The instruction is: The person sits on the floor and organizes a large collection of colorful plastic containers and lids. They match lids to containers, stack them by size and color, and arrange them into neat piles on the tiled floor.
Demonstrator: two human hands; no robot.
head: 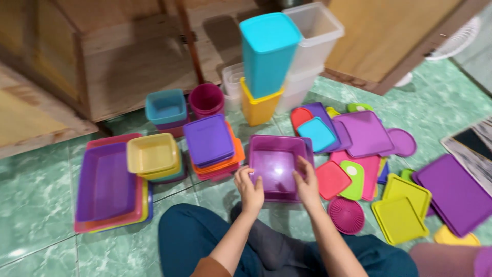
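**Two hands on a purple box**

I see both hands holding a square purple box (275, 166) that sits on the green floor (36, 184), right in front of the knees. My left hand (249, 189) grips the near left edge of the box, fingers curled over the rim. My right hand (306, 182) grips the right side, fingers pressed on the wall. The box is open on top.

Just left of it is a stack of flat lids with a purple lid (208, 139) on top and orange ones under it. Further left, a yellow tub (152, 154) rests on the edge of a big purple tray (105, 184). Behind the box stands a tall teal container (268, 51) on a yellow cup (259, 109). On the right lie many loose lids: a red square lid (332, 179), a round pink lid (346, 215), and a lime lid (400, 219).
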